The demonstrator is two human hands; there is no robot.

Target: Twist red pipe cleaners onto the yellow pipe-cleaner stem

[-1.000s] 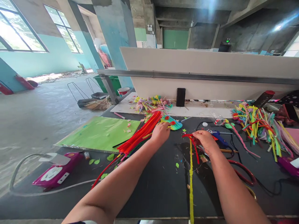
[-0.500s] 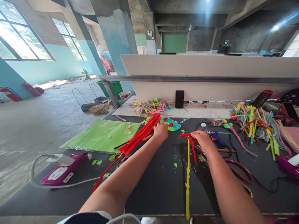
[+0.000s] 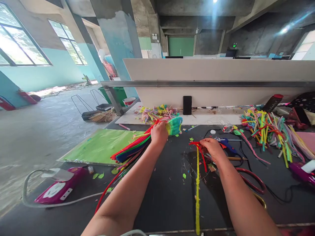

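My left hand (image 3: 159, 133) is closed round a thick bundle of pipe cleaners (image 3: 130, 149), red on top with green and blue beneath, and lifts its far end off the dark table (image 3: 157, 196). The bundle's tip pushes against a small rainbow fuzzy piece (image 3: 175, 126). My right hand (image 3: 212, 148) pinches the top of a long yellow pipe cleaner (image 3: 197, 190) where red pipe cleaners (image 3: 200, 149) are twisted onto it. The yellow one runs straight toward the table's near edge.
A green sheet (image 3: 100, 146) lies left of the bundle. A pink device with a white cord (image 3: 57, 187) sits at the near left. A blue glue gun (image 3: 227, 144), red scissors (image 3: 253, 183) and a pile of cut coloured pipe cleaners (image 3: 273, 131) lie right. A black phone (image 3: 187, 105) leans on the white divider.
My left hand has closed on the pipe-cleaner bundle and raised its far end, showing green and blue strands underneath. The rainbow piece has tipped up. My right hand has stayed in place.
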